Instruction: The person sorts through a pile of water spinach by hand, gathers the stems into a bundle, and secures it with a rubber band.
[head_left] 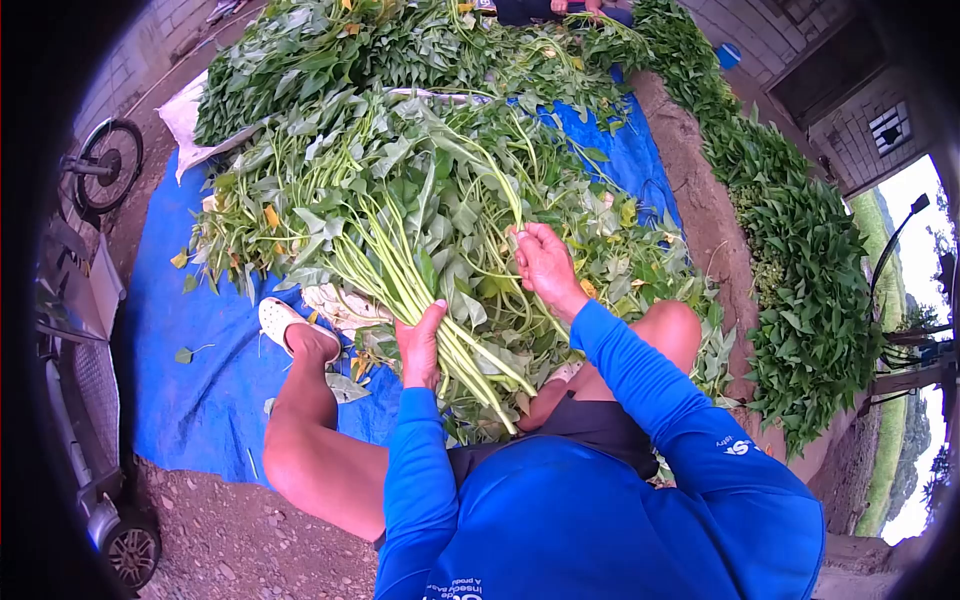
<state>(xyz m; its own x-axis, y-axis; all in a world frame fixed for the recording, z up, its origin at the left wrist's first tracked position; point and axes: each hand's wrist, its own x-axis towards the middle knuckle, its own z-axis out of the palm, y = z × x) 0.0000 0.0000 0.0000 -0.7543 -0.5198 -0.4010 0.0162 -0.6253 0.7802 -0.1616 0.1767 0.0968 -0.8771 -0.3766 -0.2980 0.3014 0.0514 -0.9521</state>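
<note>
My left hand (419, 347) is closed around a bundle of water spinach (388, 262), whose long pale-green stems lie roughly side by side. The cut ends stick out below the hand toward my lap, and the leaves spread away from me. To its right, my right hand (547, 266) pinches a water spinach stalk (503, 187) by its stem. That stalk's leafy end points up and left, over the loose heap of greens (290, 185) in front of me. Part of the bundle's leafy end blends into the heap.
A blue tarp (200, 380) lies under the heap. Stacked greens (290, 70) are at the back left, and more line the concrete ledge (690, 170) on the right. A wheel (108, 168) stands at left. Another person's hands (575, 6) show at the top.
</note>
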